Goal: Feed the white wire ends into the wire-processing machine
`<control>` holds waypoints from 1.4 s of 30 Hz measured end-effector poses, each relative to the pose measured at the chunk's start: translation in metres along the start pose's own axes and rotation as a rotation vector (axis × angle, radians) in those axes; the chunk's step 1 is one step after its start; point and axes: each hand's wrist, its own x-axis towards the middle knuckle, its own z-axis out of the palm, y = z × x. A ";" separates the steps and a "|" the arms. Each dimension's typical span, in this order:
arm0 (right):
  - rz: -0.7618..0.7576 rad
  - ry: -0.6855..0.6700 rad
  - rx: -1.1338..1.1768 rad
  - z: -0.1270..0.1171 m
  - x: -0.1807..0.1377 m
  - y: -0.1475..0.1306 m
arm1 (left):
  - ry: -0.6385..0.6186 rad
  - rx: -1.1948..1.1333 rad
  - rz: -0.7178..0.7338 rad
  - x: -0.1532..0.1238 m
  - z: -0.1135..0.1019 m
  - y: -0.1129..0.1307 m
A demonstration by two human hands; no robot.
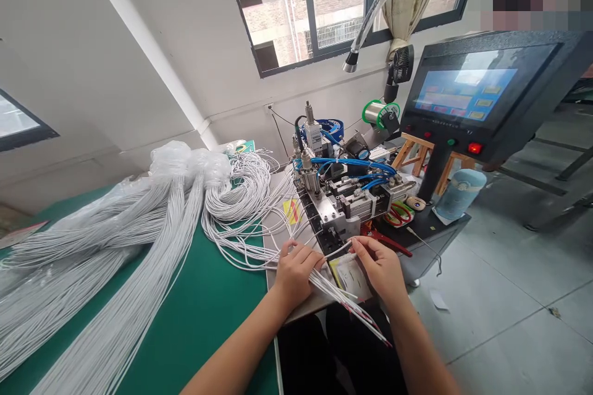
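My left hand (299, 268) is closed around a bundle of white cables (340, 293), whose ends stick out to the lower right and show some red. One single cable (337, 251) runs from beside my left hand to my right hand (377, 264), which pinches it near its end. Both hands are just in front of a bench machine (331, 207) with metal cylinders and blue air hoses. From my left hand the cables lead back to a coiled heap of white cables (241, 197) on the green table.
Long cable bundles (106, 228) wrapped in plastic cover the green table (222, 333) at left. A control screen (466, 95) stands at right beside a blue translucent container (461, 192). Red-handled pliers (386, 241) and a solder wire spool (380, 114) are near the machine.
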 end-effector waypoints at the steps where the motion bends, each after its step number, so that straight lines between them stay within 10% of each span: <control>1: -0.005 -0.012 0.012 0.001 0.000 0.000 | 0.001 0.007 -0.002 0.000 0.001 0.000; 22: -0.170 -0.189 -0.263 -0.010 0.035 0.019 | -0.134 0.034 -0.039 -0.002 0.000 -0.002; 42: 0.181 -0.313 0.297 0.009 0.044 0.049 | -0.183 0.035 -0.109 -0.002 0.004 -0.003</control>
